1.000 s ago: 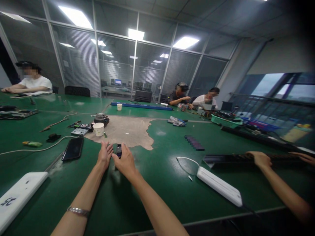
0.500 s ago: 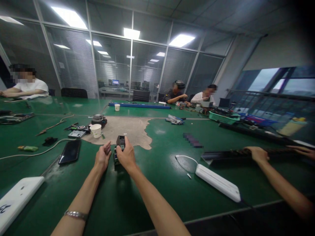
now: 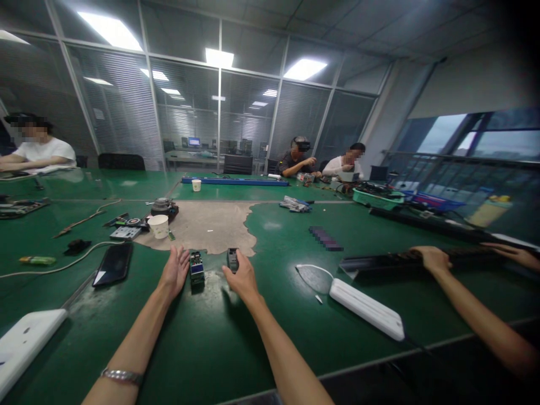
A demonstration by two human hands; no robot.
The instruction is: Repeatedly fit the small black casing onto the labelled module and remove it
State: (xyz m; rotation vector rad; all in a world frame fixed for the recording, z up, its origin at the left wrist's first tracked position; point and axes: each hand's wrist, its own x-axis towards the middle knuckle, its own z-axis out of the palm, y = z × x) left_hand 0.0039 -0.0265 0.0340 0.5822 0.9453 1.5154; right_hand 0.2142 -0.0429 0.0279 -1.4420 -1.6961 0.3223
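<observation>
A small dark casing (image 3: 232,260) is held between the thumb and fingers of my right hand (image 3: 243,277), just above the green table. To its left stands a small device (image 3: 197,271) with circuit parts and a blue area on it. My left hand (image 3: 175,271) rests right beside this device, palm turned toward it, fingers stretched and slightly apart, holding nothing. Beyond both hands lies a brown, ragged-edged sheet (image 3: 211,222).
A paper cup (image 3: 158,226), drive parts (image 3: 125,233) and a black phone (image 3: 113,263) lie to the left. Rightward are a white power strip (image 3: 366,308) and a long black rail (image 3: 379,265) under another person's hand (image 3: 431,259). Three people sit across the table.
My right hand has moved right, carrying the dark casing away from the circuit device, which now stands by itself beside my left hand. The view has shifted slightly.
</observation>
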